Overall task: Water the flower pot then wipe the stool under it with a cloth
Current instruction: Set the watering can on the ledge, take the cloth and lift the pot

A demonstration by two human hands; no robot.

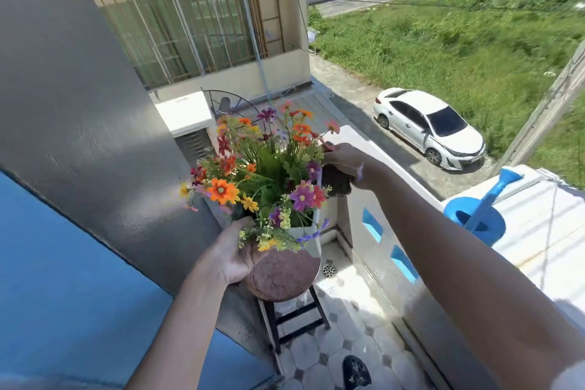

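Note:
A white flower pot (306, 233) full of orange, purple and yellow flowers (262, 174) is over the far side of a round brown stool seat (283, 277). My left hand (229, 255) grips the pot's left side, down by the seat's edge. I cannot tell whether the pot rests on the seat or is lifted off it. Behind the flowers on the right, my right hand (346, 163) is closed on a dark brown cloth (337, 182), level with the parapet top. A blue watering can (474, 214) stands on the parapet to the right.
A grey pillar (79, 104) and a blue wall (63, 279) close off the left. The white parapet (395, 231) with blue openings runs along the right. Below are black stool legs (296, 317), a tiled floor, a drain (329, 270) and a black shoe (356, 372).

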